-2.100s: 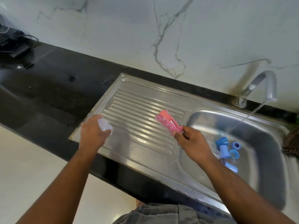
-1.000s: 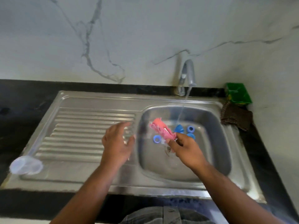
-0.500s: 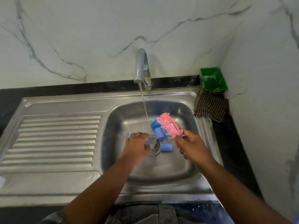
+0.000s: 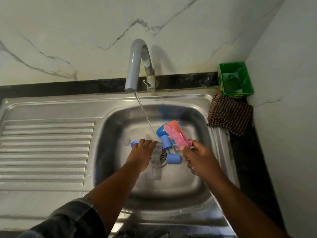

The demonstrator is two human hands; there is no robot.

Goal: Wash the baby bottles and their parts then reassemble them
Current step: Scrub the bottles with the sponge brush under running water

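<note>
Nearest you, your left hand [image 4: 142, 152] is down just left of the drain [image 4: 163, 156]. Its fingers curl round a clear bottle [image 4: 155, 166] that lies over the drain's near side. The bottle is blurred, so I judge that hold rather than see it sharply. Half a second ago this hand was only reaching toward the drain. Two seconds ago it held a clear piece over the draining board, far left of the drain. That piece looks set aside, and the next bottle is probably coming up for scrubbing.

Just right of the drain, your right hand [image 4: 197, 157] pinches the handle of the pink brush [image 4: 175, 136] as before, bristles pointing beyond the drain.

The blue sleeve [image 4: 173, 158] lies right of the drain and the blue tube [image 4: 166, 142] and blue cap [image 4: 161, 131] beyond it, placed as they were half a second ago. Behind the drain, the tap [image 4: 135, 66] runs on. The green tub [image 4: 235, 78] sits far right of the drain, on the tabletop.
</note>
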